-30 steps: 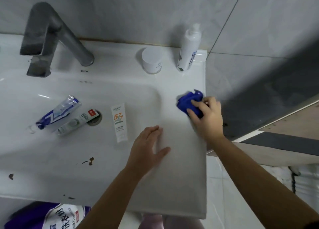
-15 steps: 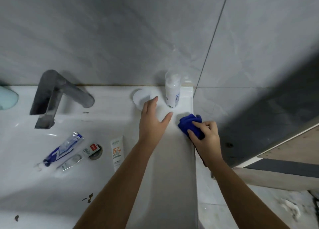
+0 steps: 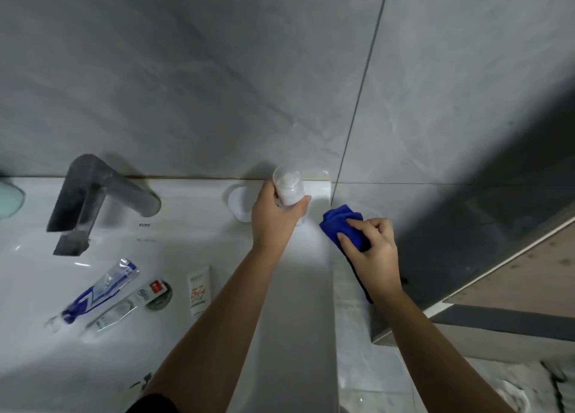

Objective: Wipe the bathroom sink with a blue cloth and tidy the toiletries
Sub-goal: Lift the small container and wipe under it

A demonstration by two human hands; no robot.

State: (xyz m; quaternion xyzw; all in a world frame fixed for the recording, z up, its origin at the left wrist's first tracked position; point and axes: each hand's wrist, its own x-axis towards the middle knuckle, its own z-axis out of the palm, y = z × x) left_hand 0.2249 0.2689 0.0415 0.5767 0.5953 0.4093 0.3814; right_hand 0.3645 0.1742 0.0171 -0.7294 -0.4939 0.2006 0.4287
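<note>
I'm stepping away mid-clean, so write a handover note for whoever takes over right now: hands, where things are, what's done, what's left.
Left hand grips the white bottle at the sink's back right corner.
Right hand holds the blue cloth at the right ledge edge.
White jar stands left of the bottle.
Blue tube, clear tube and white tube lie in the basin.
Done: nothing visibly tidied.
Left: wipe ledge and basin, put tubes away.

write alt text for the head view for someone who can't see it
Seen from above, a person's left hand grips a white bottle at the back right corner of a white sink, while the right hand holds a blue cloth at its right edge. Three tubes lie in the basin near a grey faucet.
</note>
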